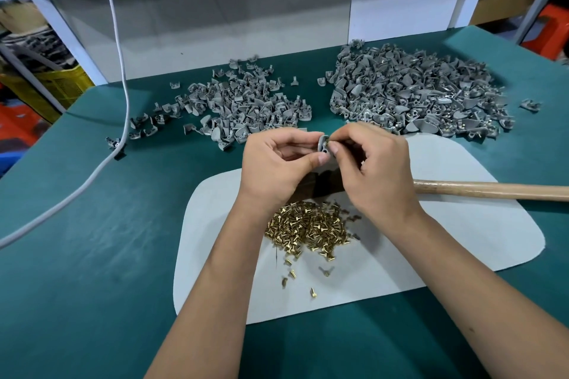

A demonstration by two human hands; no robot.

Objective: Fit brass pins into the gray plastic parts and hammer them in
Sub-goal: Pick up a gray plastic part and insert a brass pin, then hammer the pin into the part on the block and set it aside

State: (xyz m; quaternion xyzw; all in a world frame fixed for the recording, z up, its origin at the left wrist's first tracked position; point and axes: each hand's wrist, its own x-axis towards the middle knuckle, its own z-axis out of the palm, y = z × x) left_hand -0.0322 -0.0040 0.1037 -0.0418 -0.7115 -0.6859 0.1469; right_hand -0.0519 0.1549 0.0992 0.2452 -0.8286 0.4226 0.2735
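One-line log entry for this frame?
left hand: holds gray part | right hand: fitting brass pin | hammer: idle on mat

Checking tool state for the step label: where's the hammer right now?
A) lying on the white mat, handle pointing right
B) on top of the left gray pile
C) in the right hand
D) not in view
A: the hammer lies on the white mat behind the hands with its wooden handle running off to the right, while the left hand and right hand both hold a gray plastic part.
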